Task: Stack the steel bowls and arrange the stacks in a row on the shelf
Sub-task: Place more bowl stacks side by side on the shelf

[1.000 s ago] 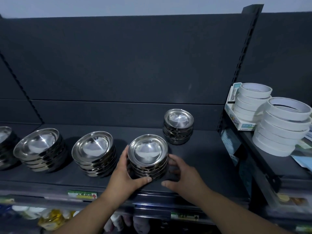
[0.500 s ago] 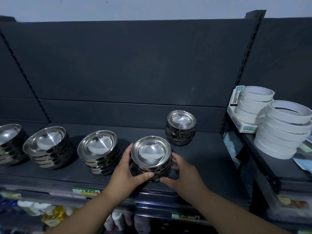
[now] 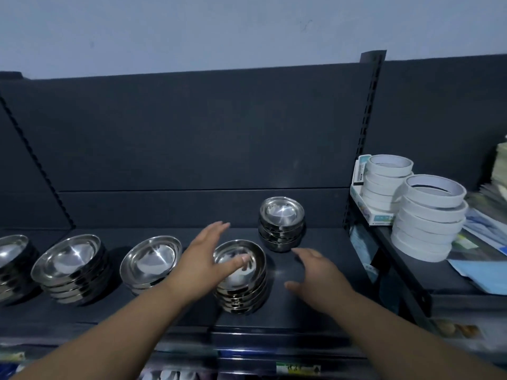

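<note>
Front stack of steel bowls [image 3: 241, 281]: stands free near the front edge of the shelf [image 3: 307, 305], rightmost in a row of stacks.
Row to its left: middle stack [image 3: 149, 263], next stack [image 3: 70, 267], and an edge stack [image 3: 12, 266] cut off by the frame.
Rear stack [image 3: 282, 227]: set back near the shelf's back panel, out of the row.
Left hand [image 3: 204, 257]: grip loose, fingers spread, over the front stack's left side, holding nothing.
Right hand [image 3: 319, 274]: grip loose and empty, just right of the front stack, apart from it.
Tape rolls [image 3: 429, 220]: two white piles on the neighbouring shelf to the right.
</note>
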### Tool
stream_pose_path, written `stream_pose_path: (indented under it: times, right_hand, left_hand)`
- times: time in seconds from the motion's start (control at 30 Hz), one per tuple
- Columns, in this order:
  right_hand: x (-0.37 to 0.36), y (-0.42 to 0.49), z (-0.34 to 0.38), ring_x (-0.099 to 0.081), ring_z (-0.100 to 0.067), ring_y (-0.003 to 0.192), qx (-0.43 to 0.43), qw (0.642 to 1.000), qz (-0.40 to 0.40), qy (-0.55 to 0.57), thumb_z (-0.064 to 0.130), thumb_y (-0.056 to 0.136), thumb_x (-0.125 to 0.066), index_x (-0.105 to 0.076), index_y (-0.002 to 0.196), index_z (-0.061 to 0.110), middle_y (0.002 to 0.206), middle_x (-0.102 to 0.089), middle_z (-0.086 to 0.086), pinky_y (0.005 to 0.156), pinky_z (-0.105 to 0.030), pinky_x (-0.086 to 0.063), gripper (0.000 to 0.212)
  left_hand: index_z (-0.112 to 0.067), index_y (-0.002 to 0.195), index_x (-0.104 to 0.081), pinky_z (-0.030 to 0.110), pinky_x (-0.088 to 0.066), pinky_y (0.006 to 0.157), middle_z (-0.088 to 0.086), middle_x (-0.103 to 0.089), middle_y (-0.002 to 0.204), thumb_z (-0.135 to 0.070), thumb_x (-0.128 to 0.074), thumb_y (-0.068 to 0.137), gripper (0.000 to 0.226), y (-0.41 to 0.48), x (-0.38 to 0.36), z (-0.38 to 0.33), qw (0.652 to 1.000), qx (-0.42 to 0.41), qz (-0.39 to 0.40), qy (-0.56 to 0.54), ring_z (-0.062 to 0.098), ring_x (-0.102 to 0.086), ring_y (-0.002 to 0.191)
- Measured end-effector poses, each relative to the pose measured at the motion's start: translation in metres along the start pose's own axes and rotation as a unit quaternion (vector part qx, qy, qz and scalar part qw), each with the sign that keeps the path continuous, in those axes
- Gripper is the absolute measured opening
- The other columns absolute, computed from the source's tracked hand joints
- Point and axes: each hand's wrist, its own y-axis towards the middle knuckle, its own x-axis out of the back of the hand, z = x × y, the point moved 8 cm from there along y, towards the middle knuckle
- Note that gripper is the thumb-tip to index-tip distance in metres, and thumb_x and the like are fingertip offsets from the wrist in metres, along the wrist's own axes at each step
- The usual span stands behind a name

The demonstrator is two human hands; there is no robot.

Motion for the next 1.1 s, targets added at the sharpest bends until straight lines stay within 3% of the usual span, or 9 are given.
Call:
stream_pose_path:
  times: [0.13,0.33,0.6,0.73,0.87,1.1]
  right_hand:
    - [0.017,0.015,-0.004,-0.035,-0.018,0.138,-0.019,0.999,-0.019,-0.031,0.045,0.080,-0.071,-0.030,0.148,0.025,0.154,-0.031,0.003,0.111,-0.033,-0.036,0.081]
    - [0.030,0.041,-0.008,-0.030,-0.022,0.142,-0.058,0.996,-0.046,-0.051,0.045,0.077,-0.073,-0.030,0.148,0.027,0.157,-0.025,-0.001,0.114,-0.038,-0.033,0.084]
    - [0.027,0.076,-0.023,-0.031,-0.023,0.141,-0.112,0.992,-0.044,-0.044,0.041,0.067,-0.080,-0.020,0.147,0.033,0.156,-0.026,-0.003,0.110,-0.042,-0.039,0.101]
    - [0.020,0.087,-0.026,-0.042,-0.023,0.135,-0.139,0.989,-0.034,-0.030,0.035,0.067,-0.082,-0.007,0.151,0.029,0.157,-0.023,-0.005,0.106,-0.038,-0.042,0.112]
    - [0.008,0.097,-0.029,-0.041,-0.026,0.136,-0.163,0.986,-0.020,-0.033,0.036,0.068,-0.083,0.010,0.153,0.025,0.157,-0.024,-0.010,0.106,-0.037,-0.041,0.126]
    - [-0.004,0.107,-0.028,-0.058,-0.029,0.117,-0.182,0.983,-0.028,0.020,0.030,0.072,-0.081,0.019,0.151,0.020,0.135,-0.056,-0.014,0.094,-0.031,-0.047,0.128]
  left_hand:
    - [-0.026,0.148,-0.030,0.028,-0.020,0.116,-0.004,-0.023,0.158,-0.058,-0.064,0.080,0.082,0.040,0.005,-0.004,0.994,-0.011,0.043,0.101,0.013,-0.021,0.145]
    - [-0.022,0.148,-0.029,0.026,-0.025,0.113,0.000,-0.028,0.156,-0.053,-0.066,0.081,0.083,0.102,0.001,0.008,0.982,-0.038,0.096,0.156,0.016,-0.029,0.142]
    - [-0.021,0.153,-0.008,0.036,-0.033,0.113,0.003,-0.023,0.157,-0.052,-0.070,0.077,0.103,0.165,-0.046,0.026,0.944,-0.095,0.208,0.238,0.021,-0.031,0.141]
    - [-0.024,0.152,0.002,0.039,-0.038,0.109,0.004,-0.025,0.157,-0.051,-0.074,0.073,0.114,0.183,-0.073,0.028,0.931,-0.128,0.240,0.243,0.022,-0.038,0.137]
    - [-0.022,0.151,0.015,0.035,-0.037,0.109,0.009,-0.020,0.158,-0.049,-0.076,0.072,0.124,0.192,-0.095,0.031,0.920,-0.158,0.275,0.228,0.025,-0.040,0.136]
    - [-0.021,0.148,0.025,0.021,-0.035,0.104,0.010,-0.041,0.149,-0.033,-0.085,0.067,0.137,0.197,-0.118,0.039,0.938,-0.153,0.301,0.082,0.022,-0.047,0.129]
